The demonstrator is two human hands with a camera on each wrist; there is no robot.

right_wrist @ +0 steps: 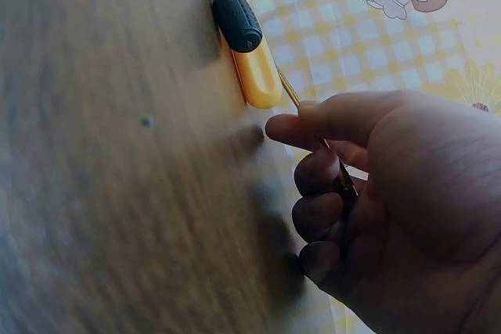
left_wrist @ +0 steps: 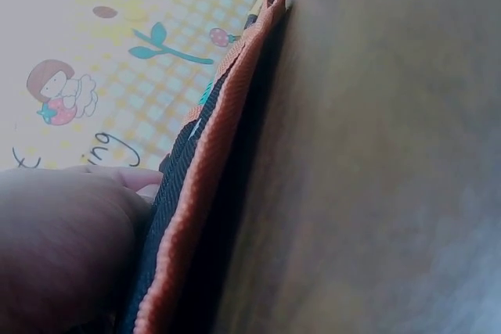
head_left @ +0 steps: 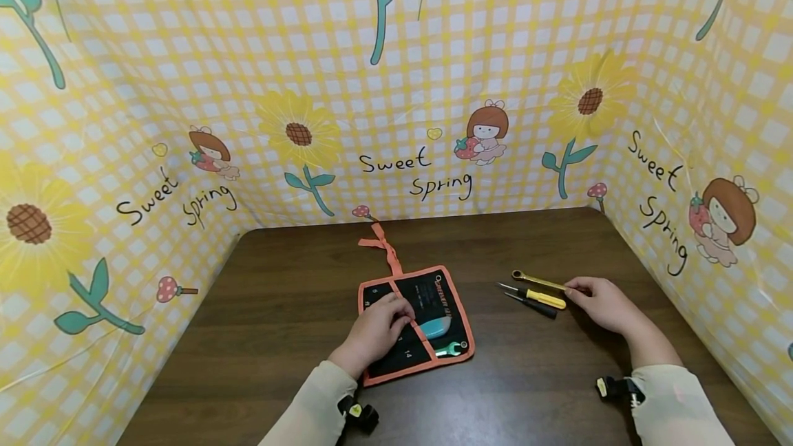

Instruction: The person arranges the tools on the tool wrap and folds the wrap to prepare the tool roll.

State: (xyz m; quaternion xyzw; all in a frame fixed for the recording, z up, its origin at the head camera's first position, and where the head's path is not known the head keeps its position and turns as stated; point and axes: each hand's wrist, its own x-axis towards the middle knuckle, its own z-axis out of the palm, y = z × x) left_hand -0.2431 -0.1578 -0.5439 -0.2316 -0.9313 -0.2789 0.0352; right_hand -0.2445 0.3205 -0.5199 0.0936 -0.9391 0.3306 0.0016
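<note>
On the brown wooden surface (head_left: pixel 266 308), the right hand (head_left: pixel 604 305) pinches the near end of a gold wrench (head_left: pixel 537 281) between thumb and forefinger, its other fingers curled in; the ring end points left, away from the hand. A yellow-handled screwdriver (head_left: pixel 546 299) lies just beside the wrench, and a black-handled screwdriver (head_left: pixel 539 307) lies next to that, both tips pointing left. Well to their left, a black tool pouch (head_left: pixel 421 294) with orange trim lies opened flat, its orange strap (head_left: pixel 390 257) stretching toward the patterned cloth (head_left: pixel 396 88). The left hand (head_left: pixel 379 327) rests on the pouch, fingers bent at the orange dividing band; whether they pinch it cannot be told. Right of that band sit a turquoise object (head_left: pixel 436 327) and a green wrench (head_left: pixel 455 349).
</note>
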